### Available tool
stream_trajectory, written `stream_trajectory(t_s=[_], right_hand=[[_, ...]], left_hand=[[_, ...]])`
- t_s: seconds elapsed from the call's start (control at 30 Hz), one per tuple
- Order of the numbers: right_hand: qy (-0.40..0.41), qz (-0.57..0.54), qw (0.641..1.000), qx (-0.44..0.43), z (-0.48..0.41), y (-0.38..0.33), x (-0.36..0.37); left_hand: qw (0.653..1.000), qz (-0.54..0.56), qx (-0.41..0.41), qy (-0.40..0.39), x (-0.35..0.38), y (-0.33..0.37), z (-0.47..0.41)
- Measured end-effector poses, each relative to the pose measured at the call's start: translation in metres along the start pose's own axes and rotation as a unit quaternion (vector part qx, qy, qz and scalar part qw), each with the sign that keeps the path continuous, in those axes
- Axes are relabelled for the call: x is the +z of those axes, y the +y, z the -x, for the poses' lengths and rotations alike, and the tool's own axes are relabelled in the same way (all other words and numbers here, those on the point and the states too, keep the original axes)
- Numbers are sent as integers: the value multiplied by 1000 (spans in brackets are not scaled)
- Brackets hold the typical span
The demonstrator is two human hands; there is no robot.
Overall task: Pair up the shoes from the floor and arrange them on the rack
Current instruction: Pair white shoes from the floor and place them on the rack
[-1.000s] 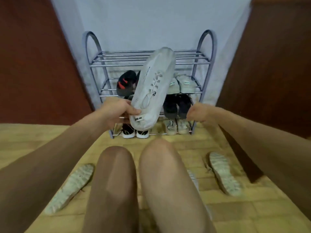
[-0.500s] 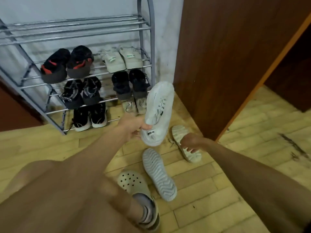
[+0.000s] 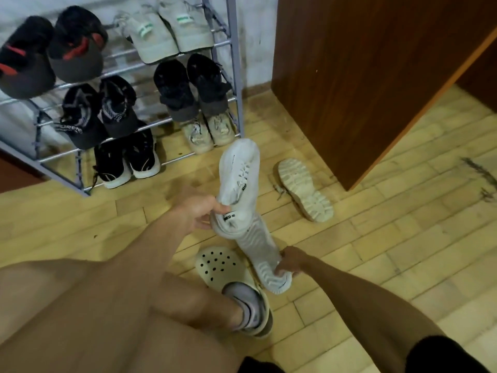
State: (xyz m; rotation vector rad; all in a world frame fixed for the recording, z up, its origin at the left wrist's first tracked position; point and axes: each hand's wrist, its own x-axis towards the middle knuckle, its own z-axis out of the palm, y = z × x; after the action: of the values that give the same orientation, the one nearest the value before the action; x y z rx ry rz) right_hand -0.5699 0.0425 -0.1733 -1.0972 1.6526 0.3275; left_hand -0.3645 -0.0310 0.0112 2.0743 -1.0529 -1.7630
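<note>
My left hand [image 3: 197, 211] grips a white lace-up sneaker [image 3: 238, 179] by its heel, toe pointing up and away, above the floor. Just below it lies its match, a second white sneaker [image 3: 259, 249], sole up on the floor, and my right hand [image 3: 289, 261] is closed on its near end. Another pale shoe [image 3: 304, 189] lies sole up to the right, near the wooden door. The metal shoe rack [image 3: 234, 76] stands at the upper left with several pairs on its shelves.
A brown wooden door [image 3: 363, 76] stands to the right of the rack. My foot in a cream perforated clog [image 3: 223, 267] rests on the yellow tiled floor beside the sole-up sneaker. My bare legs fill the lower left.
My view has swung down and right from the rack to the floor. My left hand has lowered the white sneaker, and my right hand has come back and closed on the sole-up sneaker.
</note>
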Motion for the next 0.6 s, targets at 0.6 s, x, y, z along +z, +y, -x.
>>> stream_trajectory(t_s=[0.6], right_hand=[[240, 165, 953, -89, 7, -17, -15]], left_hand=[[997, 54, -21, 50, -23, -42, 5]])
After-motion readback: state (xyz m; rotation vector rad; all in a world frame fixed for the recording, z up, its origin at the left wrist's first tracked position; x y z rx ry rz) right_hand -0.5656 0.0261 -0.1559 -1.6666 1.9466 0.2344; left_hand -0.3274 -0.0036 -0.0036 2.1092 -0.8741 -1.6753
